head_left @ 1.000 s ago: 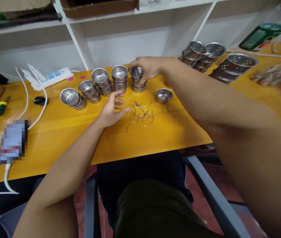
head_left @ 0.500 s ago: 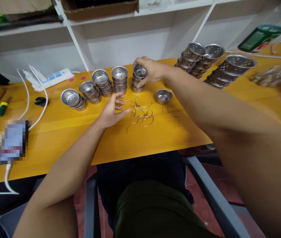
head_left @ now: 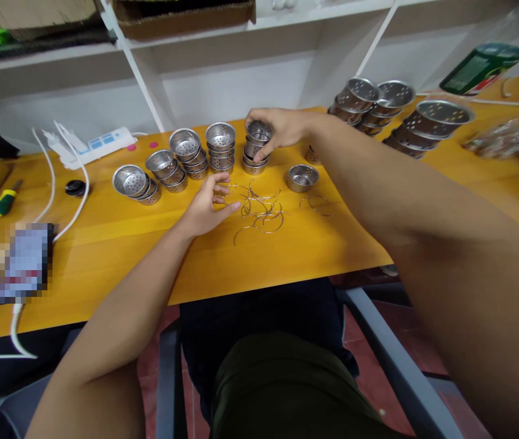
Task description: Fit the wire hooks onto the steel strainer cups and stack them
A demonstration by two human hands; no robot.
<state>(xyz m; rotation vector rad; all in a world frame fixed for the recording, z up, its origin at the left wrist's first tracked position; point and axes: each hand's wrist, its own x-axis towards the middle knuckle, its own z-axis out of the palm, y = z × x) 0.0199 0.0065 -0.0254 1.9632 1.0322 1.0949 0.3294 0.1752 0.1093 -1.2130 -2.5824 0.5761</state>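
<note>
My right hand (head_left: pixel 282 129) grips a perforated metal cup (head_left: pixel 258 132) at the top of a short stack, thumb on the near side and fingers on the far side. A lower cup (head_left: pixel 254 165) of that stack shows beneath the thumb. With fingers apart and nothing in them, my left hand (head_left: pixel 208 205) rests on the table beside a loose pile of thin curved wires (head_left: pixel 261 213). A single metal cup (head_left: pixel 303 178) stands upright to the right of the pile, with another curved wire (head_left: pixel 316 206) in front of it.
Leaning stacks of perforated cups (head_left: pixel 161 164) line the left; taller stacks (head_left: pixel 433 125) stand at right, partly behind my forearm. A power strip (head_left: pixel 106 146), a screwdriver (head_left: pixel 3 201), a black round part (head_left: pixel 75 187) and a phone (head_left: pixel 25 262) with a cable lie left. White shelving (head_left: pixel 241 79) backs the table.
Almost nothing differs. My right hand stays on the stack with only a slight shift, and my left hand keeps its place.
</note>
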